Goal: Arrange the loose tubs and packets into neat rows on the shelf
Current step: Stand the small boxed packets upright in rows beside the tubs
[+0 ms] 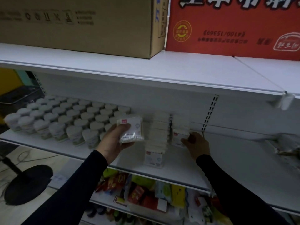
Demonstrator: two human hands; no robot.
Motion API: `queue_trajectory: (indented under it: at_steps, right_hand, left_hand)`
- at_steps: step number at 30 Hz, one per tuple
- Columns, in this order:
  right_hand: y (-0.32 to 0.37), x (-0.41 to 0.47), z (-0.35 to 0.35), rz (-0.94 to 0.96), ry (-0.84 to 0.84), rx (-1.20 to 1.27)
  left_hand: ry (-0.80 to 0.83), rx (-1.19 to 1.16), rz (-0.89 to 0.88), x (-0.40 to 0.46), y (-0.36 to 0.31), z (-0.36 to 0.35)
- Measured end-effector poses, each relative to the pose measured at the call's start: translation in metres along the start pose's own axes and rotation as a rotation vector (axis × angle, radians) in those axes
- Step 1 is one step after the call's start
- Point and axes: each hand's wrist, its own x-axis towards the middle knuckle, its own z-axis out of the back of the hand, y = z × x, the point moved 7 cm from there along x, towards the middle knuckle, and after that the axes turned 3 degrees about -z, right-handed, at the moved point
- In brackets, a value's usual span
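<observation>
My left hand (pixel 114 140) holds a white packet (pixel 131 129) with a small red label, lifted just above the white middle shelf (pixel 68 147). To its right a row of the same packets (pixel 156 140) runs front to back on the shelf. My right hand (pixel 197 145) grips the front packet of a second row (pixel 179 135) beside it, fingers curled round its right edge. Several rows of white lidded tubs (pixel 65 117) fill the left part of the shelf.
A brown carton (pixel 90 25) and a red carton (pixel 233 28) sit on the top shelf. Colourful snack packets (pixel 146 190) crowd the shelf below. A black round stand base (pixel 27 184) is on the floor at left. Something blurred lies at the shelf's far right (pixel 285 151).
</observation>
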Motion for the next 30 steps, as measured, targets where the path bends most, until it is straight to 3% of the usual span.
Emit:
queue_trajectory:
  at_steps: [9, 14, 20, 26, 30]
  right_hand:
    - [-0.002, 0.015, -0.004, -0.005, -0.014, -0.099]
    - [-0.012, 0.016, -0.001, -0.070, 0.013, 0.027]
    - [0.020, -0.008, 0.039, 0.127, -0.185, 0.125]
    - [0.074, -0.043, 0.019, 0.172, 0.284, 0.311]
    - [0.083, -0.047, 0.015, 0.210, 0.313, 0.231]
  left_hand:
    - [0.062, -0.002, -0.001, 0.010, 0.004, -0.004]
    - [0.094, 0.025, 0.001, 0.008, 0.005, -0.019]
    - [0.163, -0.004, 0.053, 0.002, 0.017, -0.049]
    - [0.233, 0.011, 0.026, 0.002, 0.025, -0.087]
    - [0.235, 0.016, -0.005, 0.004, 0.029, -0.102]
